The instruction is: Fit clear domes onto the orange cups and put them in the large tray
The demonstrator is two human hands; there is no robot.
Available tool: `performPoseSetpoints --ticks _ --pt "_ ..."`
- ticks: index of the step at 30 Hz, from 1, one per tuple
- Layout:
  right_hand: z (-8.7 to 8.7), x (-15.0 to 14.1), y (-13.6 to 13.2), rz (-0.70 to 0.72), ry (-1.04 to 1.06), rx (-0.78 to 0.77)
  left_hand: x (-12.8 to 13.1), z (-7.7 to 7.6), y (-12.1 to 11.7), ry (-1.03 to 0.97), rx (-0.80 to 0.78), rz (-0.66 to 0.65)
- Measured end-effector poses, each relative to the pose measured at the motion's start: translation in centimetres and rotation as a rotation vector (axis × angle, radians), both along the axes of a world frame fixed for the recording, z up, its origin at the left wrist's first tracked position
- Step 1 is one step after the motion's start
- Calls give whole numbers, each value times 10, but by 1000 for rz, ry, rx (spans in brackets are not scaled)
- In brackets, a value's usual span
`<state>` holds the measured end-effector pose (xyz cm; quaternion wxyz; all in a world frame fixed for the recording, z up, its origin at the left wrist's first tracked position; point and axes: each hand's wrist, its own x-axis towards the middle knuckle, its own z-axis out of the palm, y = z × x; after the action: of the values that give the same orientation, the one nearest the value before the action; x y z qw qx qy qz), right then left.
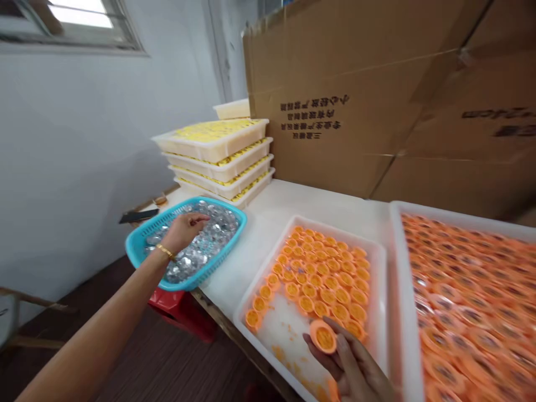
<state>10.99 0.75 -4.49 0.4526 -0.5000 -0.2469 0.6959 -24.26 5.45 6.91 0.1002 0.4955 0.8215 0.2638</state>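
Observation:
My right hand (352, 357) is closed on a small round orange cup (323, 337) with a yellow-orange filling, held above the front of a white tray (379, 290). Rows of similar orange cups (322, 268) fill much of that tray, with orange crumbs on its bare front part. Over the turquoise basket (134, 245) is my left hand (186, 230), its fingers curled and pinched together. Whatever may be between those fingertips is too small to make out. Many shiny clear plastic pieces (218, 231) lie in the basket beneath it.
On the right stands a larger white tray (408, 312) of orange cups with clear covers. Stacked white trays (218, 151) with yellow pieces stand at the back. Large cardboard boxes (326, 67) line the table's far side. A red stool (180, 312) is below the basket.

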Motion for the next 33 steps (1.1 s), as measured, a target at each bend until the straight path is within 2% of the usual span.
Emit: performPoseSetpoints --ticks 2,3,4,5,6,8,10,12,13,15,17,18,20,22,24,27,33 --pt "3 0 -3 -41 -20 34 48 -7 -8 -73 11 -209" --pt "4 0 -4 -63 -24 56 67 -11 -12 -79 32 -419" --pt "3 0 -5 -76 -24 72 81 -14 -16 -58 39 -545" --pt "3 1 -6 -84 -26 85 88 -16 -17 -20 46 -605" --pt "2 1 -7 -85 -28 97 88 -19 -17 41 60 -605" --pt "0 2 -9 -80 -31 121 73 -22 -9 207 67 -460" --pt "-1 2 -10 -66 -34 138 50 -21 2 357 0 -276" --pt "-1 2 -10 -55 -41 139 38 -19 12 418 -30 -199" --pt "-1 1 -9 -52 -42 136 39 -20 15 400 -14 -219" --pt "0 1 -8 -56 -31 130 53 -23 18 312 32 -351" --pt "1 1 -7 -70 -14 129 68 -30 20 262 10 -500" --pt "2 0 -7 -75 -12 128 71 -34 23 280 -25 -518" --pt "4 0 -6 -83 -28 121 62 -40 32 337 -101 -412" --pt "5 -1 -5 -90 -41 106 37 -43 44 371 -156 -278" --pt "5 -2 -3 -103 -29 84 9 -46 55 371 -229 -212" --pt "0 -2 1 -105 8 55 -17 -57 65 323 -338 -214" --pt "0 -1 0 -71 9 58 -19 -88 66 193 -461 -227"
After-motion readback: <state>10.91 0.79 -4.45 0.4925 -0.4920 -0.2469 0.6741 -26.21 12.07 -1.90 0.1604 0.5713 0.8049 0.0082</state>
